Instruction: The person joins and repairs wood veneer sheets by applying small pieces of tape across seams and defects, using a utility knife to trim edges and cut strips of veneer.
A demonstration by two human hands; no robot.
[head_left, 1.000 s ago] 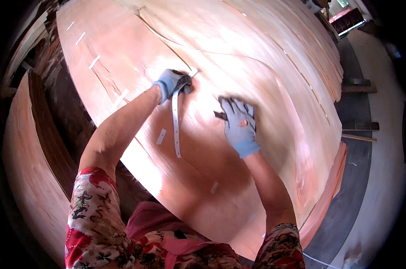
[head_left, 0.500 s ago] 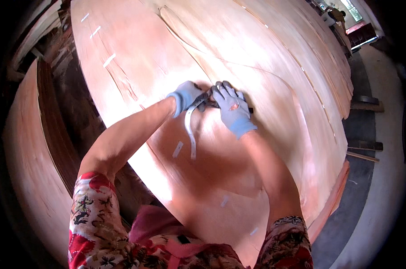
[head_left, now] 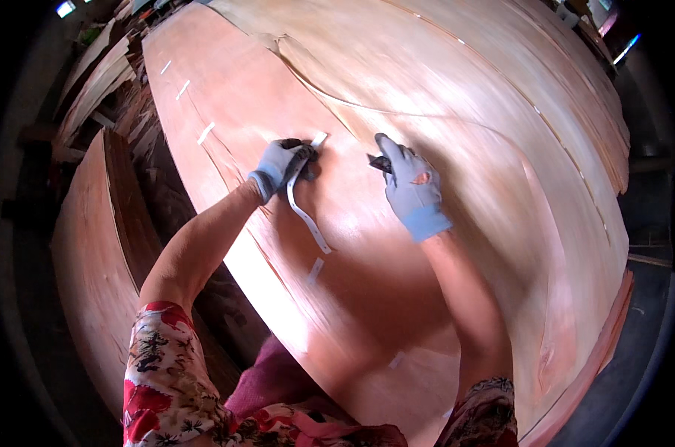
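Observation:
Pinched in the gloved fingers of my left hand (head_left: 281,165) is a white paper tape strip (head_left: 305,220) with small holes. One short end sticks up past the fingertips; the longer tail curls down over the wood. To the right, my right hand (head_left: 414,186), in a grey-blue glove with a hole in its back, is closed around a small black tool (head_left: 379,162); most of it is hidden by the fingers. Both hands are over a large thin sheet of wood veneer (head_left: 382,231). A tape piece (head_left: 316,270) sticks to the sheet below the left hand.
More tape pieces (head_left: 206,132) bridge a crack at the sheet's left side. A raised, split veneer edge (head_left: 300,71) runs beyond my hands. Another veneer stack (head_left: 91,223) stands at the left. Broken veneer scraps (head_left: 110,71) lie at the far left.
My hands were together on the sheet and are now apart, the left drawn leftward with the tape, the right moved rightward with the black tool. The view has shifted slightly.

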